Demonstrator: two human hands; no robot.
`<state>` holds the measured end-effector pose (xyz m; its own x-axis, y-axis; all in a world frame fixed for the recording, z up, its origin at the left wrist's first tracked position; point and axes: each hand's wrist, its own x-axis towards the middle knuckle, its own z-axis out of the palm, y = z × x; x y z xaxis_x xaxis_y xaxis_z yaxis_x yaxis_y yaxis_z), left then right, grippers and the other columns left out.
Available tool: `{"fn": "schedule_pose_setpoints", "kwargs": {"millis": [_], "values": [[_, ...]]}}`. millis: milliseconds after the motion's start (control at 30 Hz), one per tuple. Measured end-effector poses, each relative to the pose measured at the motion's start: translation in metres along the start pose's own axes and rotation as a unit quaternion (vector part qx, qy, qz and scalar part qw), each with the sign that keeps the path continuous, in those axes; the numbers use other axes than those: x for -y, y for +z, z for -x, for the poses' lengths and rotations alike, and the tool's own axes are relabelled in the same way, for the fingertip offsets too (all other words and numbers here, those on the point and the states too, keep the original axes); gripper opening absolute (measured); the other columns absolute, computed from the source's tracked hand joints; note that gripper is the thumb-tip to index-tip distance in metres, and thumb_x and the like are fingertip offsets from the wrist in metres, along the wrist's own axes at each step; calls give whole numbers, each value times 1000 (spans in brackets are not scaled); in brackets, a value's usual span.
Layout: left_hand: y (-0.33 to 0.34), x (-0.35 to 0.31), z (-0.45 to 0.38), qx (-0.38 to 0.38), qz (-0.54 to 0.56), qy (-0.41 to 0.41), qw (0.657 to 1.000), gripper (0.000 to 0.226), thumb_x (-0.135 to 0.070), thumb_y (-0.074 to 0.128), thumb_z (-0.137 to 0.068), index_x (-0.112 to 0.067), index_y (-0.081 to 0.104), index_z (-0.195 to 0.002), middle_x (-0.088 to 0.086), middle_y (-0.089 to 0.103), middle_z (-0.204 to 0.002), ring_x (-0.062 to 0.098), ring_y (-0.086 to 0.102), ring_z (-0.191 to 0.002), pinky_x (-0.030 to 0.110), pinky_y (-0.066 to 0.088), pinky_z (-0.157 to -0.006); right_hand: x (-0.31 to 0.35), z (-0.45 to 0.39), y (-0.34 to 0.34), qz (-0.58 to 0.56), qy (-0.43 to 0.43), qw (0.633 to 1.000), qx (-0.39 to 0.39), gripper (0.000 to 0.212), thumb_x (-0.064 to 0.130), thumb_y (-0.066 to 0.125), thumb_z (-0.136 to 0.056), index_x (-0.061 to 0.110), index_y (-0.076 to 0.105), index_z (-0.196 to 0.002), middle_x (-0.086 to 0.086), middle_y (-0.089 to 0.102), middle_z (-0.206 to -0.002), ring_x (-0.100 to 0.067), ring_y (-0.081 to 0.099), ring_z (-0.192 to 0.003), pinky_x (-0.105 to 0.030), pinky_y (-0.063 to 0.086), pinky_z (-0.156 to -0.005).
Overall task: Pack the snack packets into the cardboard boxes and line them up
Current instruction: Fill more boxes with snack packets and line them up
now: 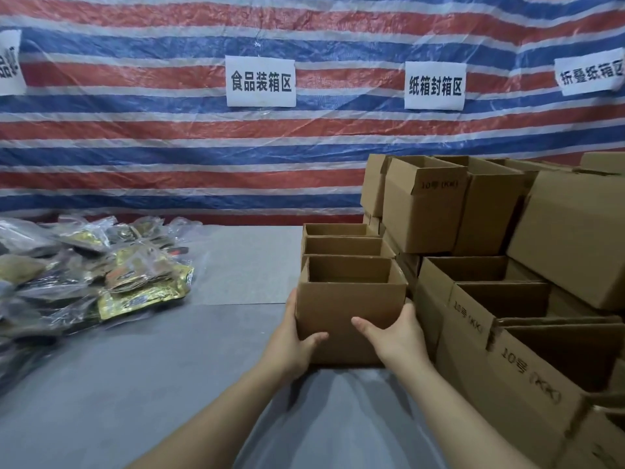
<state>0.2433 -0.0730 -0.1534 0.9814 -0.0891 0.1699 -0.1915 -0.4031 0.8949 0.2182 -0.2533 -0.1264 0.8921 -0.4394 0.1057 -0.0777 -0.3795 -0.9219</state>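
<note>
An open cardboard box (348, 299) stands on the grey table, nearest me in a row with two more open boxes (341, 245) behind it. My left hand (294, 336) grips its left side, thumb on the front face. My right hand (395, 336) grips its right side, thumb also on the front. I cannot see into the held box's bottom. A heap of snack packets (84, 269) in clear and gold wrappers lies at the left of the table.
A stack of open cardboard boxes (507, 299) marked "10号 (KK)" fills the right side, close to my right arm. A striped tarp (169, 147) with paper signs hangs behind. The grey table surface (169, 367) stretches between packets and boxes.
</note>
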Motion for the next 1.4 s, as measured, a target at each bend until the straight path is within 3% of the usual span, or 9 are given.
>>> {"fn": "schedule_pose_setpoints", "kwargs": {"millis": [367, 633, 833, 900, 967, 1033, 1100, 1233, 1400], "values": [[7, -5, -52, 5, 11, -4, 1000, 90, -25, 68, -92, -41, 4, -153, -5, 44, -147, 21, 46, -133, 38, 46, -106, 6, -52, 12, 0, 13, 1000, 7, 101, 36, 89, -73, 18, 28, -152, -6, 48, -148, -30, 47, -136, -40, 45, -105], [4, -14, -40, 14, -27, -58, 998, 95, -37, 70, -89, -22, 4, -157, 2, 42, -152, 23, 46, -136, 36, 42, -109, 29, -30, 1, 46, 85, 995, 31, 106, 43, 72, -90, 10, 0, -161, -12, 24, -165, -33, 29, -149, -43, 34, -116], [-11, -52, 2, -97, -82, -17, 992, 56, -37, 55, -97, -13, 39, -144, 6, 56, -132, 24, 56, -121, 35, 48, -92, 64, 19, -22, 95, 31, 995, 25, 66, 36, 58, -101, 12, 30, -155, -8, 44, -153, -27, 48, -136, -35, 46, -101], [-15, -73, 20, -104, -76, 12, 992, 42, -32, 54, -98, -13, 48, -135, 2, 60, -117, 20, 61, -109, 30, 49, -81, 76, 38, -30, 119, -15, 992, 48, 45, 35, 56, -101, 19, 48, -143, -3, 55, -140, -19, 59, -114, -28, 49, -86], [-18, -94, 39, -113, -94, 49, 988, 24, -28, 54, -98, -19, 54, -121, 1, 63, -111, 9, 61, -91, 27, 46, -74, 85, 51, -40, 155, -55, 985, 56, 17, 36, 56, -100, 24, 60, -113, 1, 65, -117, -9, 56, -88, -24, 47, -73], [-19, -117, 58, -118, -115, 91, 982, 11, -25, 54, -98, -21, 56, -108, 0, 65, -103, 3, 55, -78, 25, 42, -71, 96, 61, -57, 176, -85, 979, 59, 18, 37, 56, -100, 21, 62, -93, 4, 66, -94, -9, 57, -80, -27, 50, -71], [-17, -140, 74, -102, -129, 125, 978, 16, -24, 54, -98, -17, 61, -110, -4, 63, -97, 7, 55, -81, 24, 41, -73, 110, 70, -80, 184, -103, 976, 53, 22, 37, 55, -99, 23, 63, -85, 4, 64, -83, -11, 60, -76, -26, 48, -61], [-3, -185, 103, -46, -131, 172, 975, 8, -29, 54, -99, -29, 60, -105, -20, 58, -86, -2, 56, -79, 11, 40, -63, 136, 80, -137, 167, -136, 976, 9, 23, 33, 57, -100, 22, 64, -81, 3, 65, -80, -11, 62, -74, -23, 43, -56], [11, -226, 124, -11, -122, 219, 968, 6, -32, 54, -99, -37, 55, -96, -22, 58, -82, -6, 58, -74, 4, 40, -47, 145, 74, -207, 190, -141, 970, -54, 18, 30, 58, -100, 24, 59, -83, 5, 60, -85, -6, 56, -74, -21, 36, -55]]}}
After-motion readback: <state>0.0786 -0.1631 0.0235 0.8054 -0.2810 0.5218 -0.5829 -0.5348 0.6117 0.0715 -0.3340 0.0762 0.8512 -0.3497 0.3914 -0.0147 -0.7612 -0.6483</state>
